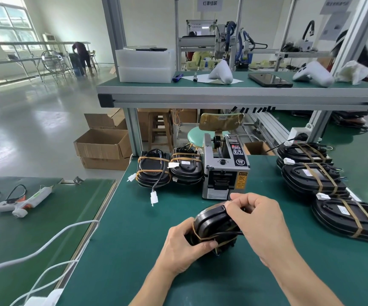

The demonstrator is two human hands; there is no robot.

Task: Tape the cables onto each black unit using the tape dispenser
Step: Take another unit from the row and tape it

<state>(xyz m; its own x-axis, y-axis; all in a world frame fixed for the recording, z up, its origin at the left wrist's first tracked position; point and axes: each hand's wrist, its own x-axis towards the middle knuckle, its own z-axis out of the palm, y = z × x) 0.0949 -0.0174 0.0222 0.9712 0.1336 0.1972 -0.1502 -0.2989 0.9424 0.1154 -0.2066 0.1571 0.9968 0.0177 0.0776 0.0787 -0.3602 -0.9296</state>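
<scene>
1. Black plastic, glossy and oval: the black unit [214,221] sits tilted between both hands, raised over the green table mat [156,250], just in front of the tape dispenser [223,171].
2. Left hand [186,246] grips the unit's near end; its fingers curl under the lower edge and the thumb lies along the side, right beside a band of brownish tape [197,234] that crosses the casing there.
3. Right hand [259,219] reaches over the unit's far end. Its thumb and forefinger pinch together at the top edge, apparently on a strip of tape, though the strip itself is too thin to make out; the other fingers curl behind them.
4. A black cable [227,233] runs across the unit's face, below the right fingertips and toward the left ones.
5. Beyond the right fingertips stands the grey dispenser, its slot facing the hands.
6. Left of the dispenser, past the left fingers, two taped units [169,171] sit side by side with white connectors [153,198] hanging loose.
7. Further right of the right hand, a row of taped units [315,177] lies along the mat's edge.
8. Far left of the left hand, on a separate table, lies a white glue gun [24,200].
</scene>
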